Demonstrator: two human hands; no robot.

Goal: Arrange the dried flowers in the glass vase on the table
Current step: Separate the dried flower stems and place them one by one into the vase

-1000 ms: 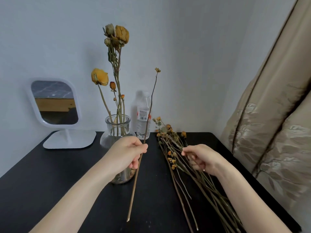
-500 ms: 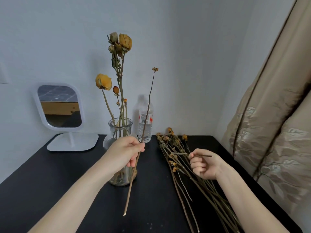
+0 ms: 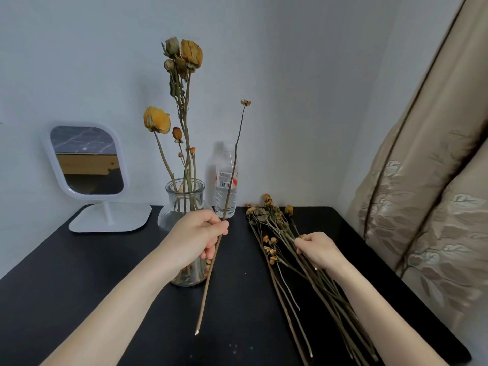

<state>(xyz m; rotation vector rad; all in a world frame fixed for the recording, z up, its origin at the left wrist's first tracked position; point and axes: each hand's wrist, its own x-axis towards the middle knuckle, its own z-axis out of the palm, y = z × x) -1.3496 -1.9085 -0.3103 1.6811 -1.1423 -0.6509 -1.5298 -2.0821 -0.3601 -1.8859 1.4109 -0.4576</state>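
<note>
Pinching a thin, light, brittle stem at mid-length at frame centre beside the glass vase, the left hand is closed on it, while the right hand curls over the loose flowers lying on the table at right, its grip impossible to confirm.

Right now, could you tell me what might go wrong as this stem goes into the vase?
1. The left hand pinches the long thin stem near its middle; being dry, it may snap if forced.
2. The glass vase already holds tall, top-heavy flowers; a nudge could tip it.
3. The plastic bottle stands close behind the vase and might get knocked.
4. The right hand rests on the loose bundle; dragging it could shed buds.
</note>
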